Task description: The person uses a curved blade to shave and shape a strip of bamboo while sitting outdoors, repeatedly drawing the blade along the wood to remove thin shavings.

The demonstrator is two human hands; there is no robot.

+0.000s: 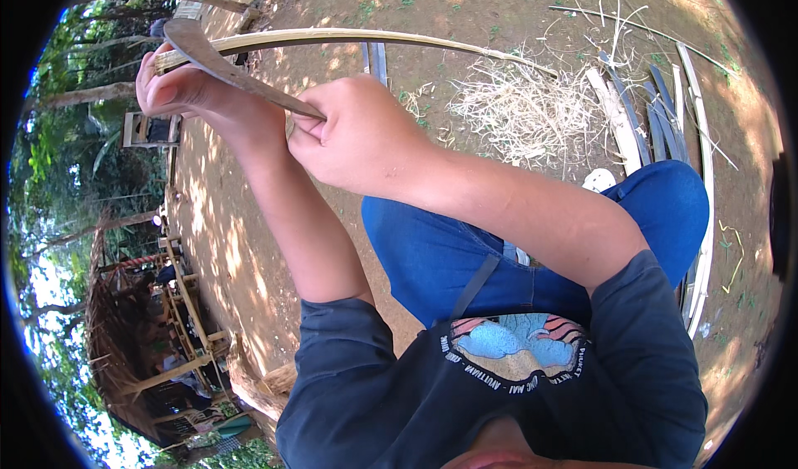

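Note:
My left hand (170,89) is stretched out to the far left, with its fingers closed round the end of a long, pale bamboo strip (366,35). The strip arcs to the right, and its other end reaches the pile of shavings. A knife with a curved, rusty-brown blade (237,76) is in my right hand (353,128), which is closed in a fist; its handle is hidden by the fingers. The blade crosses the strip close to my left hand, its broad tip past it. Whether the edge bites into the strip, I cannot tell.
Thin, curly shavings (532,113) lie heaped on the brown dirt ground (241,195). Dark and pale bamboo slats (619,120) lie beyond my bent knee (665,211). A thatched hut (125,328) and trees stand at the left, with a log (253,382) nearer me.

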